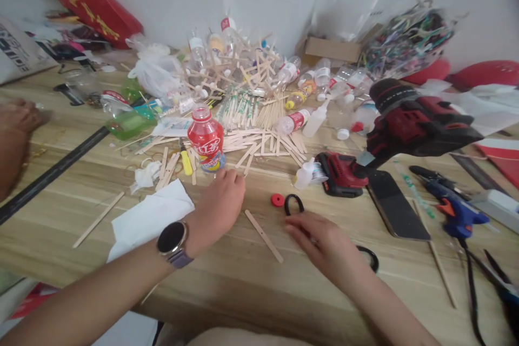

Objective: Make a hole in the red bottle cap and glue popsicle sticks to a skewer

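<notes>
My left hand (223, 203), with a watch (172, 240) on its wrist, is closed beside the base of a red-labelled drink bottle (206, 143). Its fingertips are hidden, so what they hold does not show. My right hand (320, 235) is closed over what look like scissors (294, 205); a black loop shows on either side of the hand and the middle is covered. Between my hands lies a wooden craft stick (263, 236) with a small dark mark at its middle. A red bottle cap (277, 200) rests near the right fingertips.
At far left is another person's hand (20, 121). Right of me stand a red and black cordless drill (409, 124), a phone (396, 205) and a blue glue gun (450, 205). White paper (150, 216) and a yellow-handled tool (186, 161) lie left; craft sticks (263, 143) and bottles pile behind.
</notes>
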The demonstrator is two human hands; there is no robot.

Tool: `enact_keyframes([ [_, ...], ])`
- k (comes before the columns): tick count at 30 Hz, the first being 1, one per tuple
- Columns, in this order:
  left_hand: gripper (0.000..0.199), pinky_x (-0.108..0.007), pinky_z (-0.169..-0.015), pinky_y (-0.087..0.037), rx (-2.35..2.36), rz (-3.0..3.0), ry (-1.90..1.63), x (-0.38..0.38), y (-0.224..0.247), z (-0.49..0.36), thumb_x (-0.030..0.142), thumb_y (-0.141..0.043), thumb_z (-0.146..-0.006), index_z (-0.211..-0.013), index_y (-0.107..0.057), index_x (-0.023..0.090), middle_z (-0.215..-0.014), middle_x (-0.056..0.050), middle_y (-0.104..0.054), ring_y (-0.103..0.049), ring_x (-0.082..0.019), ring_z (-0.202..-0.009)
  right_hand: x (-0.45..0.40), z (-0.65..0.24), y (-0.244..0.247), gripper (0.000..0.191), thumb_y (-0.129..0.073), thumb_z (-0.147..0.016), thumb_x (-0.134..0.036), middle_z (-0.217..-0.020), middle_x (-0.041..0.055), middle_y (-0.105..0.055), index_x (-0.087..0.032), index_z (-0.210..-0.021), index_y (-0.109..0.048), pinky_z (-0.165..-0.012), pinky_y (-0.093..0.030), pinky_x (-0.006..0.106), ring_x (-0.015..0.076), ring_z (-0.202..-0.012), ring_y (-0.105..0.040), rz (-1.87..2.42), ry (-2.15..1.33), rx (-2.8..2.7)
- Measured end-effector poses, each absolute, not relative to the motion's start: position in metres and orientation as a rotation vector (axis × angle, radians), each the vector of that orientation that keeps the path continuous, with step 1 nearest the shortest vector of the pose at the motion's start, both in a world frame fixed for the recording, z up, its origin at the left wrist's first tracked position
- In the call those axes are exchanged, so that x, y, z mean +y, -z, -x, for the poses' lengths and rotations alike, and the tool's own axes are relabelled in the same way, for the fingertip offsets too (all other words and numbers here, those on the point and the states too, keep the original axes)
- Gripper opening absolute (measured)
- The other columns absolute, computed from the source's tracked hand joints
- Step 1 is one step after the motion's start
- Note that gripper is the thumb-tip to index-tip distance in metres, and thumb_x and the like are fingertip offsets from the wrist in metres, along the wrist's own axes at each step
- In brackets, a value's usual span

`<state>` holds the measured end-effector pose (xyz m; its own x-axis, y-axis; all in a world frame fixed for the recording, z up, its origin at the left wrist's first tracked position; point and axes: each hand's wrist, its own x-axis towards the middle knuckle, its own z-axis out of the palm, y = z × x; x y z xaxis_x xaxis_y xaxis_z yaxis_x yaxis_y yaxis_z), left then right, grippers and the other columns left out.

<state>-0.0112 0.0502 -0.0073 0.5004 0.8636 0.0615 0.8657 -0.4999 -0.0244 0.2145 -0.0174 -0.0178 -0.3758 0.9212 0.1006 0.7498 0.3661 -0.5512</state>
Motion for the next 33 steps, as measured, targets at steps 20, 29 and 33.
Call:
enact_keyframes([
  [20, 0.030, -0.031, -0.074, -0.051, -1.833, 2.536, -0.022, 0.099, -0.007, -0.025, 0.002, -0.037, -0.087, -0.091, -0.066, 0.006, -0.092, -0.017, -0.068, -0.065, -0.025, -0.091, -0.017, -0.257, 0.008, 0.009, -0.053, -0.084, -0.026, -0.079, 0.0057, -0.062, -0.020, -0.079, -0.050, -0.064, -0.042, 0.030, 0.0201, -0.072, -0.058, 2.014, -0.725, -2.403],
  [29, 0.023, -0.031, -0.078, -0.053, -1.142, 3.129, 0.091, -0.016, -0.030, -0.010, 0.017, -0.039, -0.096, -0.102, -0.061, 0.015, -0.097, -0.006, -0.068, -0.064, -0.019, -0.088, -0.017, -0.270, 0.013, 0.018, -0.051, -0.078, -0.036, -0.060, -0.0029, -0.049, -0.023, -0.072, -0.041, -0.050, -0.035, 0.024, 0.0128, -0.054, -0.044, 1.811, -0.957, -2.204],
  [33, 0.029, -0.033, -0.108, -0.041, -0.808, 3.311, 0.320, -0.047, 0.021, 0.003, 0.018, -0.037, -0.098, -0.117, -0.058, 0.008, -0.130, -0.013, -0.061, -0.049, -0.022, -0.129, -0.018, -0.270, 0.013, 0.019, -0.052, -0.078, -0.038, -0.062, -0.0037, -0.046, -0.023, -0.074, -0.041, -0.048, -0.035, 0.023, 0.0116, -0.053, -0.042, 1.744, -1.008, -2.144],
])
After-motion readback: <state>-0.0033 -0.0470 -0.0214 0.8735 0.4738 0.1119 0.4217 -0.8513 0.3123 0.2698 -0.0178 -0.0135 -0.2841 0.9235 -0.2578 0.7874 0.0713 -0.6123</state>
